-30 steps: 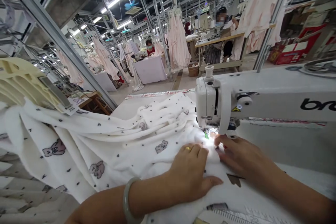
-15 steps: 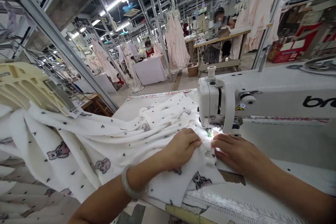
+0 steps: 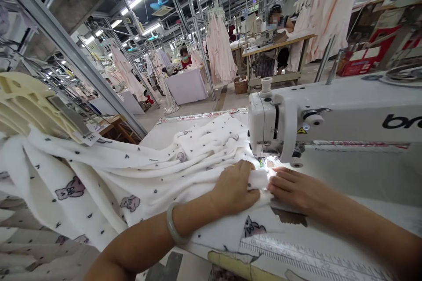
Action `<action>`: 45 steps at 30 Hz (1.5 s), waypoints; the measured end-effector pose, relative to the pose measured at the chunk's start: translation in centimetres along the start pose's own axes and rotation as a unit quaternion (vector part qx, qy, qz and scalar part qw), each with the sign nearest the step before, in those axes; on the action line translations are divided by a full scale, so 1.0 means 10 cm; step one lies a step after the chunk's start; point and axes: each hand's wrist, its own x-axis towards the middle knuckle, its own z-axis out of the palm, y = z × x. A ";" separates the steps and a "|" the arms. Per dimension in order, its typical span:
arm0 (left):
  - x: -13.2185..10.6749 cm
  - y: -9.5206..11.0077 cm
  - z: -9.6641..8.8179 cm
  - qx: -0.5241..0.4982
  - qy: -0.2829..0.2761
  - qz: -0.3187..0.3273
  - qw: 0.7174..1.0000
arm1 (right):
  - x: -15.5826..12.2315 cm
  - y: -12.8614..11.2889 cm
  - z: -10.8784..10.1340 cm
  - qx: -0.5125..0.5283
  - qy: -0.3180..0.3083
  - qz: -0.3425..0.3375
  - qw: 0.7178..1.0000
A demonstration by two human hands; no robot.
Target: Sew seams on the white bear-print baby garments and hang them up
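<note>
White fleece fabric [image 3: 158, 171] printed with small dark marks and bears spreads across the sewing table, its left end hanging from a cream clamp [image 3: 36, 105] tagged 2XL. My left hand [image 3: 235, 186], a bangle on its wrist, grips a fold of the fabric just in front of the needle area, thumb towards me. Close by on the right, my right hand [image 3: 292, 189] pinches the fabric's edge with its fingers together. Both hands lie below the lit head of a white sewing machine [image 3: 267, 127]. The presser foot is mostly hidden behind the fabric and glare.
A printed ruler strip [image 3: 296, 254] runs along the table's front edge. The machine arm stretches across the right side. Beyond the table are a metal post [image 3: 79, 61], hanging pink garments [image 3: 220, 48], a red box [image 3: 359, 61] and co-workers seated at other machines.
My left hand has shifted slightly and turned, its thumb now lower and spread along the fabric. The fabric edge between the hands looks smoother. My right hand stays nearly in place.
</note>
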 end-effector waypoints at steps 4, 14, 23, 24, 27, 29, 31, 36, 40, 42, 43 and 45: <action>0.00 0.00 -0.14 0.012 -0.011 0.015 1.000 | -0.03 0.05 -0.11 0.022 -0.036 0.022 0.999; 0.06 0.20 0.04 -0.067 0.024 -0.044 0.996 | 0.00 -0.04 -0.36 0.179 -0.109 0.131 0.969; -0.01 0.16 0.09 0.022 -0.009 0.010 1.000 | -0.02 -0.05 -0.38 0.168 -0.095 0.118 0.974; -0.02 0.15 0.09 0.044 -0.004 0.031 0.999 | -0.02 -0.06 -0.38 0.168 -0.099 0.122 0.973; -0.06 0.11 0.11 0.136 0.011 0.130 0.982 | -0.02 -0.06 -0.38 0.173 -0.109 0.132 0.970; -0.08 0.10 0.11 0.193 0.020 0.193 0.962 | -0.02 -0.07 -0.37 0.175 -0.116 0.132 0.969; -0.10 0.09 0.08 0.219 0.026 0.238 0.946 | -0.03 -0.06 -0.37 0.177 -0.127 0.132 0.967; -0.11 0.05 0.01 0.180 -0.024 0.274 0.944 | -0.03 -0.05 -0.40 0.183 -0.150 0.135 0.962; -0.10 -0.01 0.00 0.132 -0.054 0.269 0.953 | -0.04 -0.03 -0.38 0.168 -0.113 0.130 0.971; -0.09 -0.04 0.01 0.122 -0.048 0.273 0.953 | -0.05 -0.01 -0.32 0.128 -0.058 0.116 0.983; -0.09 -0.06 0.03 0.119 -0.045 0.276 0.953 | -0.06 0.01 -0.29 0.106 -0.027 0.110 0.988; -0.09 -0.08 0.05 0.116 -0.037 0.282 0.952 | -0.08 0.02 -0.21 0.069 0.018 0.100 0.992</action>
